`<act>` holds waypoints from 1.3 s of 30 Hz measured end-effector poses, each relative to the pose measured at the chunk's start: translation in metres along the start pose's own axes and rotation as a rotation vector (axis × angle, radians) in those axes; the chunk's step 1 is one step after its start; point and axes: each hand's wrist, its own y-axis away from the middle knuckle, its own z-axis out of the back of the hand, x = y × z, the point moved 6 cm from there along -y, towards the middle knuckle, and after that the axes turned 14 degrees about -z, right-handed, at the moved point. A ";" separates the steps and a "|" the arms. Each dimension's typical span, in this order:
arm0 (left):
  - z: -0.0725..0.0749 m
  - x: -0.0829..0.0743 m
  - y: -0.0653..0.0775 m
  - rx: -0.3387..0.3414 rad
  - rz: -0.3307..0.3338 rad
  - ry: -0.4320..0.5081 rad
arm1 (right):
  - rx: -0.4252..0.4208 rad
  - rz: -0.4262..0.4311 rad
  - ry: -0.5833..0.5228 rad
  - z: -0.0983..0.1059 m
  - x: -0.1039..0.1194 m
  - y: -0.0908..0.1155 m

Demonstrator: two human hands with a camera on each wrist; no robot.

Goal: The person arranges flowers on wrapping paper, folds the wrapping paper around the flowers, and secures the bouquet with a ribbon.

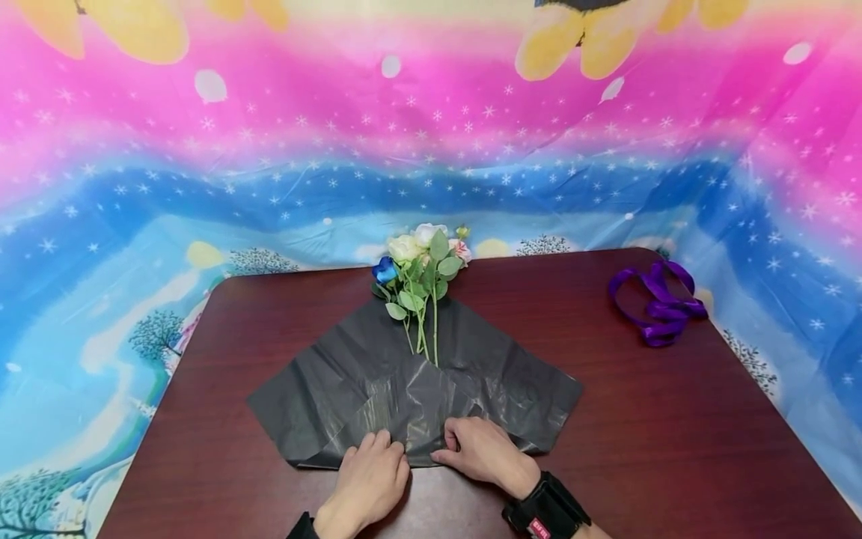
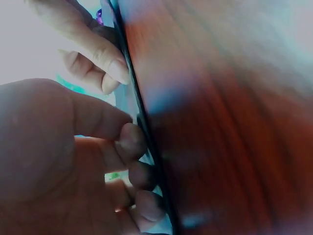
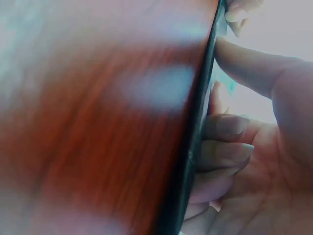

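A black wrapping paper sheet [image 1: 377,389] lies spread on the table, its near edge folded over. Artificial flowers [image 1: 420,269] with white, pink and blue blooms lie on its far part, stems toward me and their lower ends covered by the fold. My left hand [image 1: 370,479] holds the near folded edge just left of the middle, fingers bent over it in the left wrist view. To its right, my right hand [image 1: 485,453] grips the same edge with thumb and curled fingers. In the right wrist view the thumb [image 3: 249,68] touches the dark edge.
A loose purple ribbon [image 1: 656,303] lies coiled at the table's far right corner. The dark red wooden table [image 1: 640,419] ends against a printed cloth backdrop [image 1: 438,135] at the back and sides.
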 end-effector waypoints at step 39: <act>0.022 0.102 0.085 0.091 0.586 0.112 | 0.033 -0.018 0.006 -0.007 0.002 -0.002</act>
